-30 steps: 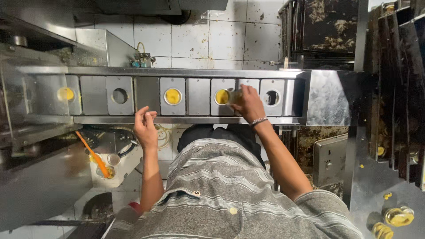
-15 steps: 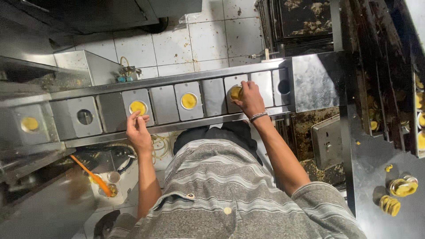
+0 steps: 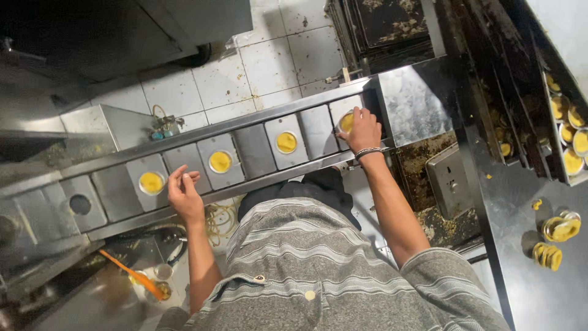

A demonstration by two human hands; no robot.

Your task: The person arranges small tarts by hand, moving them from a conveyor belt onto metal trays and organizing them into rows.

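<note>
White wall tiles (image 3: 214,79) run behind a long shiny metal belt (image 3: 257,181) that crosses the room at a slant, and dark trays (image 3: 392,24) crusted with crumbs stand at the top.

The belt carries square plates, each with a round hole. Three holes along the middle already hold small cups of yellow filling (image 3: 286,142). The right hand (image 3: 364,130) is curled around one more cup (image 3: 346,122), holding it right at the hole of the end plate, so a fourth looks almost in. The left hand (image 3: 184,197) is half open with nothing in it, just beside the filled cup at that end (image 3: 151,182). One hole farther along that way (image 3: 80,204) is bare (it looks like it has no cup yet).

More yellow cups (image 3: 560,230) wait on the dark counter (image 3: 520,184), and others sit on a rack (image 3: 569,135) above. An orange scraper (image 3: 131,276) lies low by a bowl.
</note>
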